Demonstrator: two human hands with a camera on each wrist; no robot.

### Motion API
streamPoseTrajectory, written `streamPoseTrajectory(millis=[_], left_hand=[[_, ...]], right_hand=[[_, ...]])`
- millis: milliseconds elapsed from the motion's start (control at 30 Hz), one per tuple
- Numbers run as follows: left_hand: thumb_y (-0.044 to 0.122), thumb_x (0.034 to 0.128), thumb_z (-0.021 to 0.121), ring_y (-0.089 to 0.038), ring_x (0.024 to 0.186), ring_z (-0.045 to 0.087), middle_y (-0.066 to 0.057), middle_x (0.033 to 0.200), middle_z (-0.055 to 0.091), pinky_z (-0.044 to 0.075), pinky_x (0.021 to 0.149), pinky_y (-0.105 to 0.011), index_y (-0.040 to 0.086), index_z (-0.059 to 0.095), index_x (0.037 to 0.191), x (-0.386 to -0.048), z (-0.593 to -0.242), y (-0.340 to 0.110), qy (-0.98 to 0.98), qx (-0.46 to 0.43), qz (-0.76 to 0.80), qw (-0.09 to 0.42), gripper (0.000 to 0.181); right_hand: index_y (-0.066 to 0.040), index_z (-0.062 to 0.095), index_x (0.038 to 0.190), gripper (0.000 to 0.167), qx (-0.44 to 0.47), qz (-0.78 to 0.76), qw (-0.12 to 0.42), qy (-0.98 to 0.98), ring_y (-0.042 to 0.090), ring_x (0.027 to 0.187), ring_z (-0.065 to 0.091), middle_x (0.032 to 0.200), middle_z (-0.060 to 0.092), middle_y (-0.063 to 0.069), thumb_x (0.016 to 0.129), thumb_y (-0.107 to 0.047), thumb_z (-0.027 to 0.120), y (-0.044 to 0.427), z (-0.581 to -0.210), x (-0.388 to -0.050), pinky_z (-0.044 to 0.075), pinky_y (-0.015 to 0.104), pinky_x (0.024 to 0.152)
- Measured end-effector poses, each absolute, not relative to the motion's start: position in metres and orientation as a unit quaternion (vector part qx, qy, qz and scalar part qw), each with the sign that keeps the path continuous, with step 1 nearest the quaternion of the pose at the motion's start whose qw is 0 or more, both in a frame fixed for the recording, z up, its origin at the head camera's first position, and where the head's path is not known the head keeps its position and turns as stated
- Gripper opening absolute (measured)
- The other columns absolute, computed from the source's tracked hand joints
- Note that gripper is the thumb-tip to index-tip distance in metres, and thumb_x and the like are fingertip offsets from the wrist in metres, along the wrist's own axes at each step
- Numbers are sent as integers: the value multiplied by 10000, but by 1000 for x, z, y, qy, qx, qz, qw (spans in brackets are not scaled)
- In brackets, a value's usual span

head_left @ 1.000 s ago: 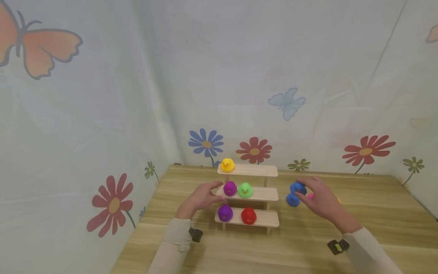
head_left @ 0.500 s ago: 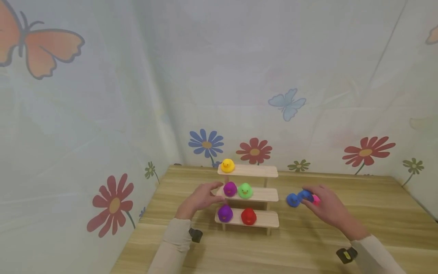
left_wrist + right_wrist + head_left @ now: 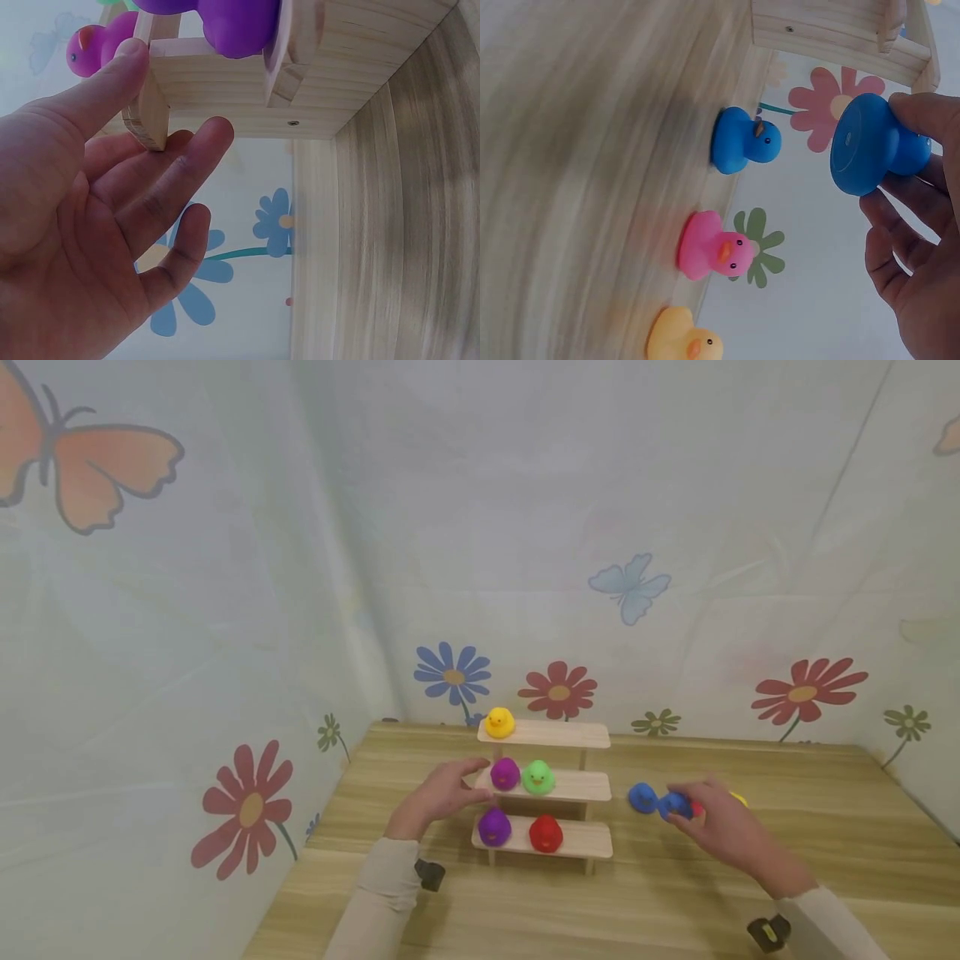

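My right hand (image 3: 726,831) pinches a blue rubber duck (image 3: 674,806) above the table. In the right wrist view its flat base (image 3: 855,146) faces the camera, tilted off level. My left hand (image 3: 441,792) is at the left end of a three-tier wooden display shelf (image 3: 573,786); its thumb lies on the middle board's end (image 3: 150,120) and the fingers pass behind it. A yellow duck (image 3: 499,722) sits on the top tier. On the middle tier are a magenta-purple duck (image 3: 505,773) and a green duck (image 3: 537,777). The bottom tier bears a purple duck (image 3: 494,827) and a red duck (image 3: 546,833).
Right of the shelf, another blue duck (image 3: 642,797) stands on the wooden table (image 3: 525,914). Beyond it are a pink duck (image 3: 712,247) and a yellow-orange duck (image 3: 682,337). A flower-printed curtain (image 3: 480,527) hangs behind and at the left.
My right hand has moved right and down with the blue duck, away from the blue duck standing on the table. My left hand stays at the shelf's end.
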State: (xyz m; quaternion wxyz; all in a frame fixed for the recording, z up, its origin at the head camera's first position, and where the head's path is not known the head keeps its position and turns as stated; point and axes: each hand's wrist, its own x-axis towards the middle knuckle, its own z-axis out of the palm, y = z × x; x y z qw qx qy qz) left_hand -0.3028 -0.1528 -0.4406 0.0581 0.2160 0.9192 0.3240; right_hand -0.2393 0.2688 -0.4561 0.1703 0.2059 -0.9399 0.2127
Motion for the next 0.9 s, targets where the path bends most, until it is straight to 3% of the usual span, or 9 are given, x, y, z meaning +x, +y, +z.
streamPoseTrajectory(millis=[367,600,900], left_hand=[[366,850,685,-241,967,632,-84,1365,499,506,857,-385,118,475,1372,-303,-440,-151,920,211,325,60,615],[360,852,683,-241,966,632,-97,1368,494,504,860,-389,106,476,1369,-302,-439,-151,918,212,329,58,612],[373,852,680,-241,974,627,-95,1373,489,501,862,-394,109,465,1379,-302,-439,-151,920,206,328,62,627]], right_hand=[[-78,652,993,283,234,232,144,-933,67,784,552,857,588,-107,763,-182,780,271,-471,-236,530,390,713],[-20,654,1065,346,234,213,124,-941,80,807,569,955,632,-37,771,-161,771,273,-478,-235,526,339,732],[-66,655,981,299,263,216,108,-934,97,807,586,930,640,-35,722,-119,795,276,-485,-236,532,352,720]])
